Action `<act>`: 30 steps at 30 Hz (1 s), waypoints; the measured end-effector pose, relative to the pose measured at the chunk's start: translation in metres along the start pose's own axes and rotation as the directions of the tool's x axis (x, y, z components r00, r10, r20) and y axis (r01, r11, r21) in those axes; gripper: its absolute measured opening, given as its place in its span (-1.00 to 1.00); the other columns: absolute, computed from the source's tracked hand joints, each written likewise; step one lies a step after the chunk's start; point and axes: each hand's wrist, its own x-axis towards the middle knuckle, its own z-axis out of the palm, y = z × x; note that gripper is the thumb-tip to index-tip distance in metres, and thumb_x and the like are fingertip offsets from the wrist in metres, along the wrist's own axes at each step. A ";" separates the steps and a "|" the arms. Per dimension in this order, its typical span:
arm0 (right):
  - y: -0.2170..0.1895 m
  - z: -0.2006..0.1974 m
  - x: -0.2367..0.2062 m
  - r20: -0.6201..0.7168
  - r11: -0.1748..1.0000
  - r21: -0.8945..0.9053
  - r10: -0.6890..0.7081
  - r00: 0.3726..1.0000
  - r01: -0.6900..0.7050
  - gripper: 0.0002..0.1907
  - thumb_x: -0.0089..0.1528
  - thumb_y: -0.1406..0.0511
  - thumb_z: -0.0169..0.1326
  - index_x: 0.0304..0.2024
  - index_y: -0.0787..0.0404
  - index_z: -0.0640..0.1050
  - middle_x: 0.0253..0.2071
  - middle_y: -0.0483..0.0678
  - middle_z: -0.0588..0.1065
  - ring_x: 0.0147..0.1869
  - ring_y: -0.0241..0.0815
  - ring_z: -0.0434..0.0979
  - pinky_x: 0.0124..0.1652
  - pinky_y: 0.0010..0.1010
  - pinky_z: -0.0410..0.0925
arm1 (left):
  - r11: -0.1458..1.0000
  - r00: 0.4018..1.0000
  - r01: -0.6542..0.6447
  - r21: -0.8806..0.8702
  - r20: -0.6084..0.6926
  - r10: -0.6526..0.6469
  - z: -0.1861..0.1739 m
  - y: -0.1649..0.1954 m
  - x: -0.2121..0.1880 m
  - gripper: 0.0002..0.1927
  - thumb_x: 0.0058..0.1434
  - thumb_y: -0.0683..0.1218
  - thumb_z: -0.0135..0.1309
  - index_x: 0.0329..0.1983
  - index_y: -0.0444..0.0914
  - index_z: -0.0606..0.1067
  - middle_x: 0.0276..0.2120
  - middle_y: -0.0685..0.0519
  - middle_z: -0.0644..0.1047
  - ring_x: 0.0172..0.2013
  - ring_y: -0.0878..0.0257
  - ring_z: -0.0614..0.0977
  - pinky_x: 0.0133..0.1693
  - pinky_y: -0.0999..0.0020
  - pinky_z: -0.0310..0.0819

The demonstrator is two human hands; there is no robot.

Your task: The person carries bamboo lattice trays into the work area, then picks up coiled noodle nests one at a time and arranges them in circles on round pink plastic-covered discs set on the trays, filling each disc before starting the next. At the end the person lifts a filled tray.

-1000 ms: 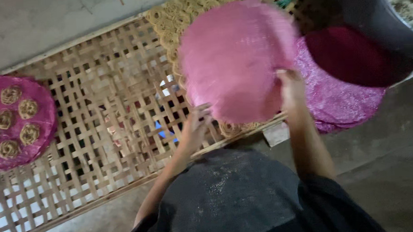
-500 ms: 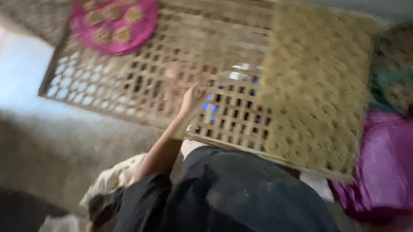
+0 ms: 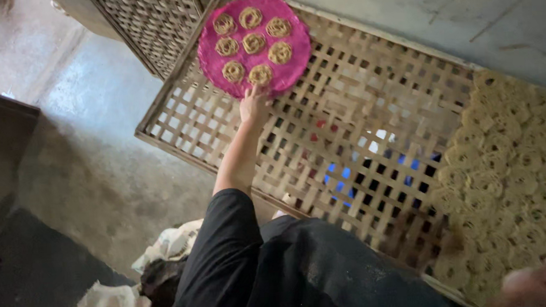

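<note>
**Left hand at the rim of the pink tray on the bamboo rack**

The woven bamboo rack (image 3: 346, 138) runs slantwise across the view, its near edge passing just in front of the person's dark-clothed body and its far edge lying along a grey wall. To the left of the rack the concrete floor (image 3: 95, 155) lies open; a second lattice panel (image 3: 151, 24) sits beyond the rack's upper left corner. The middle of the rack is bare lattice — free room between the round pink tray (image 3: 293, 54) at its far left end and the spread of pale coiled snacks (image 3: 507, 180) covering its right end.

The left hand (image 3: 253, 104) reaches out with arm extended and touches the near rim of the pink tray, fingers up against the edge; whether it grips the rim or only presses it cannot be told. Seven coiled pieces lie on the tray.

The right hand (image 3: 536, 283) shows only as a blur at the lower right corner — its opening cannot be told.
</note>
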 end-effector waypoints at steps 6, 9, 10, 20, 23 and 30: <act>-0.114 0.025 -0.050 0.293 0.990 0.057 -0.139 0.946 0.127 -0.85 0.55 0.51 -0.03 0.16 0.35 0.44 0.10 0.10 0.34 -0.11 -0.07 0.47 -0.12 -0.32 0.39 | 0.942 0.946 -0.322 -0.100 -0.003 0.323 0.001 -0.050 0.025 -0.69 0.21 -0.12 0.12 0.03 -0.10 0.55 -0.07 0.02 0.47 0.06 0.05 0.54 -0.07 0.16 0.59; -0.143 0.014 -0.070 0.293 0.967 0.105 -0.254 0.922 0.233 -0.86 0.53 0.54 -0.11 0.10 0.35 0.44 0.27 0.10 0.25 -0.03 -0.15 0.45 -0.01 -0.43 0.42 | 0.940 0.937 -0.328 -0.092 0.094 0.336 0.001 -0.060 0.046 -0.77 0.24 -0.12 0.12 -0.03 -0.13 0.55 -0.14 -0.02 0.54 -0.09 0.02 0.62 -0.11 0.11 0.61; -0.149 0.012 -0.075 0.289 0.962 0.130 -0.267 0.919 0.238 -0.87 0.53 0.54 -0.11 0.08 0.37 0.43 0.27 0.09 0.26 0.00 -0.16 0.46 0.01 -0.42 0.42 | 0.956 0.947 -0.270 -0.111 0.147 0.285 0.002 -0.058 0.052 -0.77 0.23 -0.11 0.14 -0.04 -0.15 0.55 -0.17 -0.05 0.57 -0.16 -0.02 0.63 -0.15 0.07 0.59; -0.196 0.034 -0.088 0.214 0.908 0.338 -0.328 0.920 0.246 -0.92 0.59 0.50 -0.01 0.06 0.37 0.53 0.15 0.11 0.42 0.17 -0.01 0.46 0.02 -0.36 0.47 | 0.874 0.764 -0.289 -0.391 0.455 0.457 0.022 0.108 -0.015 -0.41 0.20 0.27 0.21 0.13 -0.19 0.50 0.07 -0.13 0.53 0.06 -0.06 0.57 0.06 -0.02 0.48; -0.224 0.026 -0.093 0.274 0.902 0.412 -0.255 0.927 0.126 -0.87 0.50 0.42 0.01 0.06 0.30 0.55 0.17 0.11 0.40 0.16 0.01 0.48 -0.01 -0.29 0.45 | 0.980 0.921 -0.097 -0.171 0.359 0.153 0.035 0.120 -0.008 -0.29 0.15 0.23 0.18 0.31 -0.15 0.40 0.16 -0.13 0.45 0.15 -0.09 0.47 0.10 -0.06 0.42; -0.269 0.025 -0.110 0.415 0.892 0.450 -0.234 0.879 0.025 -0.89 0.46 0.39 0.02 -0.01 0.26 0.55 0.12 0.01 0.43 -0.05 -0.20 0.44 -0.18 -0.46 0.36 | 0.974 0.940 -0.213 -0.074 0.256 0.225 0.062 0.120 -0.004 -0.58 0.19 0.07 0.16 0.10 -0.11 0.53 0.14 -0.12 0.41 0.17 -0.08 0.41 0.12 -0.05 0.39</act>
